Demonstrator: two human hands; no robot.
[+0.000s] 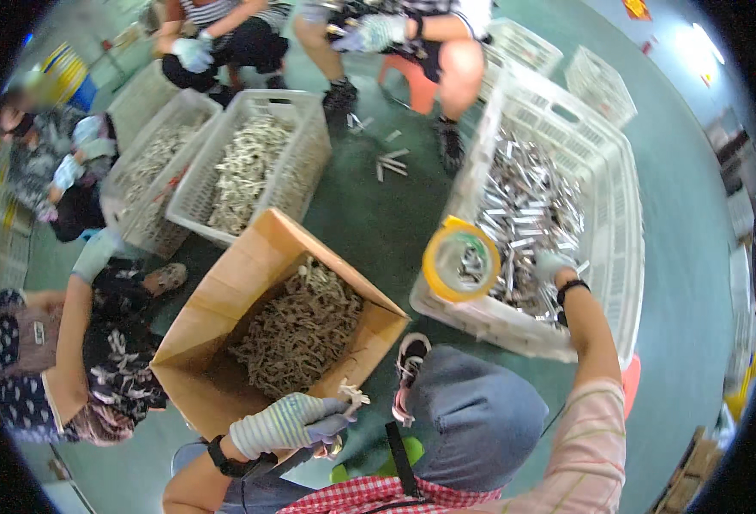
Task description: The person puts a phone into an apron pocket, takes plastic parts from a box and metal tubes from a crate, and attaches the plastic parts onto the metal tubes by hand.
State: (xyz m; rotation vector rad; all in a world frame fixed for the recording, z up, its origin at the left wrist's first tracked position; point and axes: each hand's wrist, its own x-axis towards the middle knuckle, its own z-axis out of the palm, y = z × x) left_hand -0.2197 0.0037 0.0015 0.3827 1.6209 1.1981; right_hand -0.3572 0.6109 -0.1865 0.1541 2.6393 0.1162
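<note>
While the left hand, in a pale striped knit glove, pinches small off-white curled strips between thumb and fingers at 7 o'clock, the right hand, also gloved, reaches at 3 o'clock among slim silver metal pieces; its fingertips are buried, so I cannot tell whether they grip. Those shiny pieces lie jumbled in a large white slatted plastic crate spanning 2 to 4 o'clock, and a yellow-rimmed round object intrudes at its near left corner. The knee in grey-blue cloth rises at 5 o'clock, between the hands. Next to the left hand, the open brown cardboard box at 8 o'clock holds a matted, dull grey-brown heap of thin strips. At 10 o'clock, a white perforated plastic crate contains rough, pale pieces; narrow pale slivers lie scattered on the smooth green floor at 12. Co-workers sit between 8 and 12 o'clock.
</note>
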